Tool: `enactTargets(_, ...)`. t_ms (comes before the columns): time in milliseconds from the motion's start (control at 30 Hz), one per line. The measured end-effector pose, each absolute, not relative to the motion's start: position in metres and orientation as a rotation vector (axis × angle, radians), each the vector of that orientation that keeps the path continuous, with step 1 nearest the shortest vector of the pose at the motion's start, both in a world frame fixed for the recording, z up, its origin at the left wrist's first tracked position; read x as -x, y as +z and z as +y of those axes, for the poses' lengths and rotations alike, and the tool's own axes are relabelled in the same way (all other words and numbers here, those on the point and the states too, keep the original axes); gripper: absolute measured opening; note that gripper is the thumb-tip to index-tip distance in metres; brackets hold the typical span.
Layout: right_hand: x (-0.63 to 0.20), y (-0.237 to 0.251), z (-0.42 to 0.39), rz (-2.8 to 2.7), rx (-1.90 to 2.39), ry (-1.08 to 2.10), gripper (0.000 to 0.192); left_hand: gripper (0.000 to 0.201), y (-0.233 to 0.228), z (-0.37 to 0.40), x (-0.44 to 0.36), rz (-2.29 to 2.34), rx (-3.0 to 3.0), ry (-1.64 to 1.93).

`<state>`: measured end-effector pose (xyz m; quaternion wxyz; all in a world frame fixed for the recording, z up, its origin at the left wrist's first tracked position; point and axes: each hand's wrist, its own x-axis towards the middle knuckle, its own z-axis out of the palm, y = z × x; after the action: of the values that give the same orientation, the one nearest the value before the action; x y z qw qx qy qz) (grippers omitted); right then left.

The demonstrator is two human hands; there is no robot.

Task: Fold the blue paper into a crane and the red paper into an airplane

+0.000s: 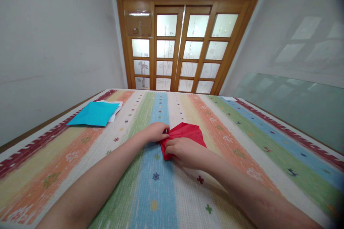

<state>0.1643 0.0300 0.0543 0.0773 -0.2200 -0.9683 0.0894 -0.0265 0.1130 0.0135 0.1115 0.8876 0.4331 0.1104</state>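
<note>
Now both hands press on a folded red paper (185,134) lying at the middle of the striped tablecloth (242,139): the left hand (156,132) pinches its left corner with fingers together, and the right hand (182,152) lies flat over its near edge, fingers closed. Likely it is light, thin and easily creased or torn, best held at folded edges. A blue sheet (94,113) lies well apart at the far left.
</note>
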Motion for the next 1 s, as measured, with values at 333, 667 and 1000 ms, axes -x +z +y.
enactTargets(333, -0.204, 0.056, 0.075, -2.788, 0.818, 0.225, 0.03, 0.028, 0.023, 0.111, 0.029, 1.437, -2.487, 0.207)
enactTargets(667, -0.247, 0.034, 0.11, -2.499, 1.063, 0.935, 0.019, 0.025, 0.031, 0.097, 0.012, 1.221, -2.639, 0.257)
enactTargets(1000, -0.234, 0.027, 0.109, -2.56, 1.084, 0.839, 0.038, 0.019, 0.019, 0.104, 0.012, 0.958, -2.766, 0.324)
